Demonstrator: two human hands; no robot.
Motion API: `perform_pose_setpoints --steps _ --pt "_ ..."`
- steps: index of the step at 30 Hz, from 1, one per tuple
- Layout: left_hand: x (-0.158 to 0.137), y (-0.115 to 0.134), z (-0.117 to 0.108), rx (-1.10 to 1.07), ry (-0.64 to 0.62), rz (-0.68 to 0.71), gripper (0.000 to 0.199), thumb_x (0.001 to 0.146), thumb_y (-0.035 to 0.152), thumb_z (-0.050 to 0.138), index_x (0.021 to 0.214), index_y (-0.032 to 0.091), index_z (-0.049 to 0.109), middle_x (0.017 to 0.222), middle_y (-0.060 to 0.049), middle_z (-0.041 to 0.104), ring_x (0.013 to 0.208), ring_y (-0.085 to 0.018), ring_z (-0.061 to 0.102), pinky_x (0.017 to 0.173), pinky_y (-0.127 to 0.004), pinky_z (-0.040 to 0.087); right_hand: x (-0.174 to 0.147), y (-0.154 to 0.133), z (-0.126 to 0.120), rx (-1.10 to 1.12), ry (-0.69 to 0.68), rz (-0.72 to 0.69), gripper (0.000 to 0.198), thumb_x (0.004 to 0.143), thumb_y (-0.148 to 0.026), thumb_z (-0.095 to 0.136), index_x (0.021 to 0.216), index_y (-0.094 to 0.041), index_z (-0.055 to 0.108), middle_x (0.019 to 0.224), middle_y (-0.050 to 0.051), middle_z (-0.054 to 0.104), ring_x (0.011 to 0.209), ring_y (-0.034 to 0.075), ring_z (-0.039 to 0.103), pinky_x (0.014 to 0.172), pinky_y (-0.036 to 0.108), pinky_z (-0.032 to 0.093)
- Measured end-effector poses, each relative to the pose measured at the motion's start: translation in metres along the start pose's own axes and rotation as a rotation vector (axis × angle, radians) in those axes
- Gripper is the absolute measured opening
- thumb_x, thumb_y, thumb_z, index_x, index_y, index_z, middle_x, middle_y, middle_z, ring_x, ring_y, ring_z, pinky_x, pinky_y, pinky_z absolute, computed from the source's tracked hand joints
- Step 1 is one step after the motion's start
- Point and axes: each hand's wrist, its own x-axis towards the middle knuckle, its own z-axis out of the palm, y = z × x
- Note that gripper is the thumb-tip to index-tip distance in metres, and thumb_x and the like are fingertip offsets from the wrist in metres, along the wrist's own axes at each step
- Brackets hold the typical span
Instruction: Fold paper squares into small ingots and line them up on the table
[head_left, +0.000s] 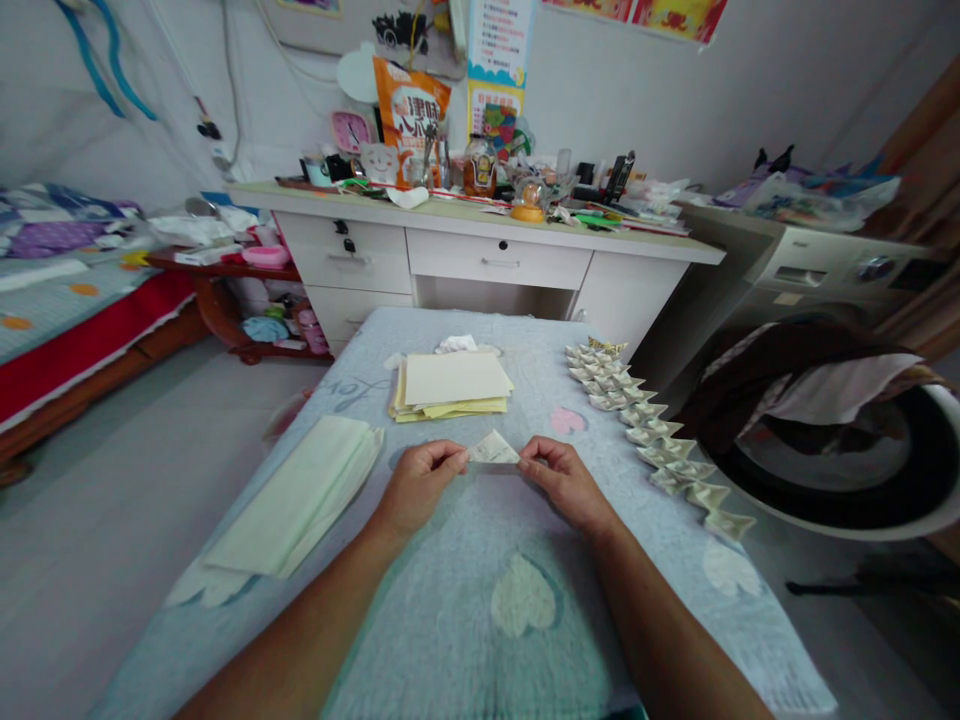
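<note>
Between my two hands a small folded paper (495, 449) is held up over the table, pointed at the top like a triangle. My left hand (424, 482) pinches its left corner between thumb and fingers. The right corner is pinched the same way by my right hand (564, 482). Just beyond the hands lies a stack of cream and yellow paper sheets (456, 381). Left of my left hand rests a pile of long pale green paper (300, 490). Folded paper boats (654, 432) stand in a long row along the table's right side.
A pale blue cloth with heart shapes covers the table (435, 620). Behind it stands a white desk (495, 262) crowded with jars, a snack bag (409, 115) and a pink clock (351, 132). At right is a washing machine (817, 265) with laundry in its open door; a bed (82, 310) is at left.
</note>
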Motion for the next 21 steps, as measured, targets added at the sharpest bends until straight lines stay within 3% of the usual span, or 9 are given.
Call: perform_pose_setpoints --steps 5,13,21 --pt "0.001 0.002 -0.002 -0.026 0.075 -0.036 0.029 0.08 0.04 0.056 0.074 0.013 0.065 0.065 0.0 0.059 0.062 -0.012 0.047 0.061 -0.023 0.035 0.0 0.003 0.002 0.007 0.023 -0.004 0.022 0.081 -0.037 0.063 0.071 -0.017 0.057 0.061 -0.003 0.046 0.057 0.009 0.039 0.054 0.021 0.031" --pt "-0.001 0.001 0.009 -0.07 -0.021 -0.021 0.028 0.079 0.038 0.057 0.069 0.014 0.066 0.063 0.0 0.059 0.059 -0.012 0.047 0.058 -0.023 0.035 0.001 0.004 0.022 -0.006 -0.081 -0.094 0.024 0.076 -0.036 0.069 0.088 -0.016 0.065 0.081 0.001 0.058 0.077 0.015 0.051 0.069 0.024 0.04" --pt "-0.004 0.0 0.014 -0.034 -0.098 0.008 0.024 0.081 0.033 0.057 0.07 0.014 0.067 0.066 -0.001 0.063 0.065 -0.014 0.053 0.064 -0.024 0.039 0.0 0.002 0.025 0.081 -0.039 -0.061 0.026 0.079 -0.04 0.066 0.079 -0.014 0.067 0.066 -0.002 0.051 0.061 0.01 0.042 0.058 0.021 0.034"
